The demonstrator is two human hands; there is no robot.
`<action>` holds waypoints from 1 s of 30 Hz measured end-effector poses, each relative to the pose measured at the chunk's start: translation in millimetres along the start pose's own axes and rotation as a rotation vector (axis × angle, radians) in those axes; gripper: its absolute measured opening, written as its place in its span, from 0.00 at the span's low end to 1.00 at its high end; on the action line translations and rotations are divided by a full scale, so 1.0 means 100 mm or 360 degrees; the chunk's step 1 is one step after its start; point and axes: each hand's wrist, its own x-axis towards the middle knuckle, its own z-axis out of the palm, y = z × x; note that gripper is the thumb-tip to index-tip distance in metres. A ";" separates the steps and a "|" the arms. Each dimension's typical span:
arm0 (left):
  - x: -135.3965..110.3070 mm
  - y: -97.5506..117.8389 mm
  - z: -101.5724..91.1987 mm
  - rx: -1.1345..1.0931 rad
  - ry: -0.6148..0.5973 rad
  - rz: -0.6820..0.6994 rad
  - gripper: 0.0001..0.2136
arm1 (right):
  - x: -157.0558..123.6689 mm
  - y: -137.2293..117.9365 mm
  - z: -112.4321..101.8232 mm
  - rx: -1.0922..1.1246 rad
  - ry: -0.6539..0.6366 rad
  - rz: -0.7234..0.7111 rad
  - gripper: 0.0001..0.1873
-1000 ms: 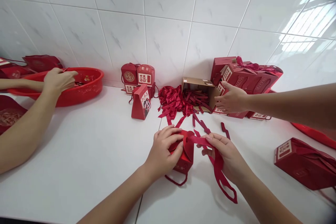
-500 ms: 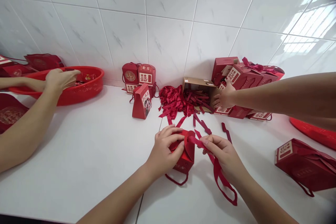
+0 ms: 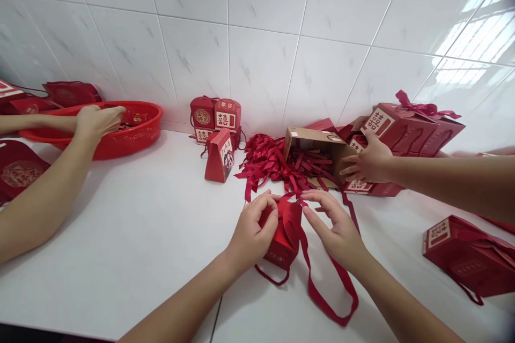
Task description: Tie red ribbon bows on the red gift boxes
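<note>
A small red gift box (image 3: 281, 246) with a cord handle stands before me on the white table. My left hand (image 3: 253, 228) grips its left side and top, thumb and fingers curled round the edge. On the right, my right hand (image 3: 336, 225) is held with thumb and fingers apart, fingertips close to the box's top flaps. A red ribbon (image 3: 341, 322) runs from the box top and hangs in a long loop below my right hand. Whether the right fingertips touch the ribbon cannot be made out.
Behind the box lies a heap of red ribbons (image 3: 263, 158), partly inside a cardboard box (image 3: 314, 135). A co-worker's hand (image 3: 372, 161) is at the stacked gift boxes (image 3: 406, 128) on the right. Another person's hand (image 3: 94, 120) is over a red basin (image 3: 132, 142).
My right hand has loosened its pinch on the ribbon and moved up beside the box top. The ribbon loop hangs lower. The co-worker's hand at right has shifted the cardboard box and gift boxes.
</note>
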 end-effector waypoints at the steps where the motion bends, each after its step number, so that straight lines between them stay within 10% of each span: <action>1: 0.00 0.00 0.00 -0.0012 0.0008 0.0014 0.07 | 0.04 -0.03 0.01 -0.0034 -0.0050 -0.0086 0.13; 12: 0.02 -0.07 0.00 0.0001 0.0009 0.0101 0.07 | 0.29 -0.32 0.16 -0.0274 -0.0497 -0.0247 0.13; 21: 0.01 -0.07 0.00 0.0120 -0.0060 0.0021 0.07 | 0.78 0.78 -0.08 -0.0290 0.0905 0.0635 0.36; 30: 0.00 -0.10 -0.01 0.0121 -0.0086 0.0018 0.06 | 0.73 1.39 -0.04 -0.0643 0.0996 0.0701 0.38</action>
